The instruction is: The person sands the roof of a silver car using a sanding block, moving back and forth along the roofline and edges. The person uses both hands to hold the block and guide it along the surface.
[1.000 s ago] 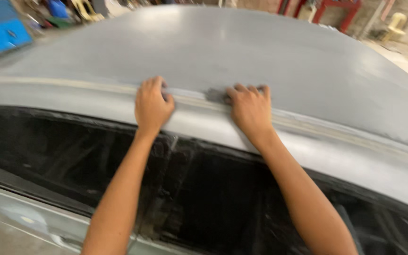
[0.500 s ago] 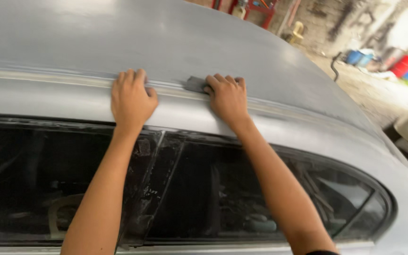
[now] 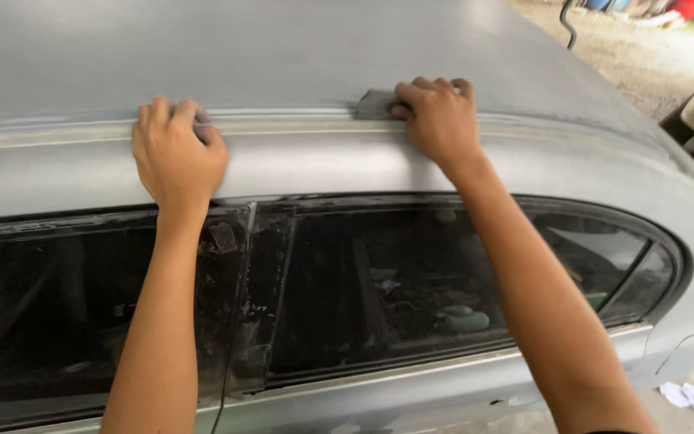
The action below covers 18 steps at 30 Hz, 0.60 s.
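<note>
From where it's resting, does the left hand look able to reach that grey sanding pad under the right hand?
Probably yes. The left hand lies on the same roof edge as the grey pad, with only bare metal between them. But the right hand covers most of the pad, leaving just its left corner free.

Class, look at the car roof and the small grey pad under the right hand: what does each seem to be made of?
Car roof: likely sheet metal in dull, matt grey primer; no gloss, faint scuffing. Grey pad under the right hand: thin, flat and flexible-looking, possibly abrasive paper or foam; too small to be sure.
</note>
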### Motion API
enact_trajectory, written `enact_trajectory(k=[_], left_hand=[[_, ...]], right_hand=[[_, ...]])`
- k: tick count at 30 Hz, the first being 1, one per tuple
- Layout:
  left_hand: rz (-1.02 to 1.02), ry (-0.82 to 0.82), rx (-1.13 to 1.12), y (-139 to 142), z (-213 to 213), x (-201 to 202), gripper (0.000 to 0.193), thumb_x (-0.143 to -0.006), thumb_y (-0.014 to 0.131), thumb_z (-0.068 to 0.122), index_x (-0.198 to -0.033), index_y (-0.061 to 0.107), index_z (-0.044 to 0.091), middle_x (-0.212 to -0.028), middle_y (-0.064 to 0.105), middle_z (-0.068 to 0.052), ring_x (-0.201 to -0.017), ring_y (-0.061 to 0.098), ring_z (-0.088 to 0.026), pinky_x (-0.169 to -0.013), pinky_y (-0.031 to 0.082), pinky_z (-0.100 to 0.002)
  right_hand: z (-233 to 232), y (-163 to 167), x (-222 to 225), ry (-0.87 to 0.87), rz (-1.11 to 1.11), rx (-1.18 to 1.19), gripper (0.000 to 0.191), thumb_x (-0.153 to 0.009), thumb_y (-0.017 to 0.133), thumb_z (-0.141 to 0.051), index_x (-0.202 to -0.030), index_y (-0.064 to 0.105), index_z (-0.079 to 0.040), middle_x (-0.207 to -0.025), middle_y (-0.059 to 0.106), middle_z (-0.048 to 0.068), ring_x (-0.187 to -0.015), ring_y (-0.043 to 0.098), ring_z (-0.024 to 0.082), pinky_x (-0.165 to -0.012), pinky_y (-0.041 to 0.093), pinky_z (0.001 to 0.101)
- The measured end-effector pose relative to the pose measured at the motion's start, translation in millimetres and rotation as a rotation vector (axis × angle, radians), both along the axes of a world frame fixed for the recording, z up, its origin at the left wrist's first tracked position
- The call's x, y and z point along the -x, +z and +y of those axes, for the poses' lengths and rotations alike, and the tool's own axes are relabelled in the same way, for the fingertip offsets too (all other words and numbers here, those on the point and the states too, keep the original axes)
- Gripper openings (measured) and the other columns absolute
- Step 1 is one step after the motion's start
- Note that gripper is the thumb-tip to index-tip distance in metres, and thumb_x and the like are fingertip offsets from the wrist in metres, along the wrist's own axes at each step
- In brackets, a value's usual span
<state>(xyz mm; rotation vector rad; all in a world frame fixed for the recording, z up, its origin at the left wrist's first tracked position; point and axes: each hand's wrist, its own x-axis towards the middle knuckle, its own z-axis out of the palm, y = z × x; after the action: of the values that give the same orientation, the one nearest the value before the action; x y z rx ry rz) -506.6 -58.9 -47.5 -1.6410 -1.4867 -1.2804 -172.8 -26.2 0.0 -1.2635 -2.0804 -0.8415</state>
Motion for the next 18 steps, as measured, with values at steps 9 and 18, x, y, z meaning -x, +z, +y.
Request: enact_trajectory(k=[9,18], left_hand=[[0.116,-0.267,-0.096,12,5,-129,0.015,-0.093,0.069,0.018,-0.095,0.076,0.005,-0.097,0.067,-0.01,-0.101,0.061,-0.031,-0.096,0.047,-0.048],[0.209,-0.101,-0.028,-13,12,-123,0.02,-0.104,0.064,0.021,-0.099,0.077,0.007,-0.099,0.068,-0.009,-0.106,0.062,-0.028,-0.105,0.047,-0.047]], right_hand=[[4,7,-13,0.108,0.116,0.026,0.011,-0.094,0.073,-0.023,-0.094,0.071,-0.012,-0.092,0.071,0.005,-0.095,0.069,0.03,-0.093,0.047,0.0482],[15,-5,-118,0.122,0.042,-0.064,0.023,-0.088,0.074,-0.035,-0.094,0.07,-0.012,-0.097,0.071,0.006,-0.096,0.069,0.03,-0.086,0.048,0.0513]])
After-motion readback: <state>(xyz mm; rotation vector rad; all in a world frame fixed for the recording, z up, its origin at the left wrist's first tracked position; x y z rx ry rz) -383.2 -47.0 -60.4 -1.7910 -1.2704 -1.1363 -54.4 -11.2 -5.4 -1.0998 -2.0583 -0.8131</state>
